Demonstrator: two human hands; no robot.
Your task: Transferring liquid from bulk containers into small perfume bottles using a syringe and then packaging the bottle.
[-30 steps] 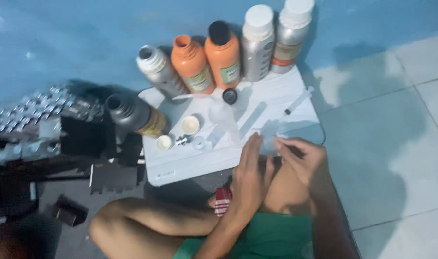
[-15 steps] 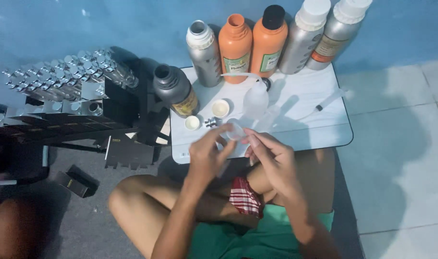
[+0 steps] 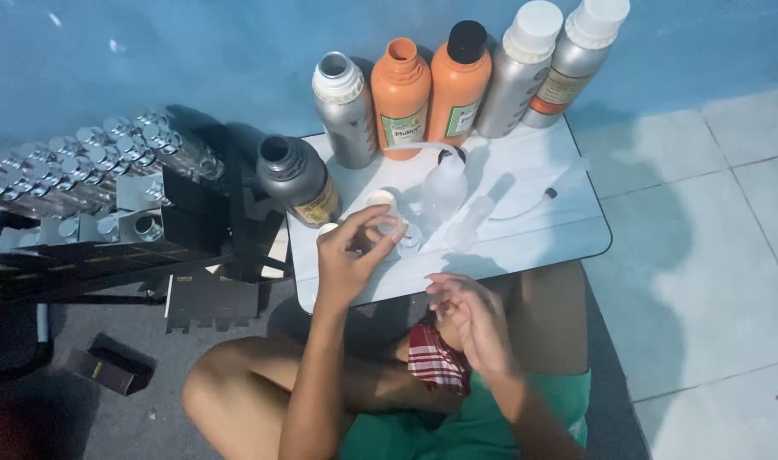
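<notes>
from the head camera, looking down: a person sits cross-legged on the floor at a small white table (image 3: 525,243) pushed toward a blue wall. the left hand (image 3: 348,255) is raised over the table's near left part, its thumb and forefinger pinched narrow around a small pale cap-like piece (image 3: 387,228); the piece is blurred, so what exactly it is cannot be told. the right hand (image 3: 470,313) hangs lower, just off the table's front edge above the lap, fingers loosely curled and half spread; whether it holds anything cannot be told.

just beyond the left fingertips stands a small clear squeeze bottle (image 3: 444,189) with a bent spout, upright near the table's middle. a white round cap (image 3: 380,199) lies just beside it. behind, along the wall, a row stands upright: an open silver bottle (image 3: 345,111), an open orange bottle (image 3: 400,98), an orange bottle with a black cap (image 3: 459,85), and two silver bottles with white caps (image 3: 525,68). a dark grey open bottle (image 3: 297,181) sits at the table's left corner. a thin syringe (image 3: 538,198) lies flat on the right part.

left of the table, a black rack (image 3: 108,247) carries rows of small shiny silver vials (image 3: 82,162). a red-and-white checked cloth (image 3: 436,362) rests in the lap.
</notes>
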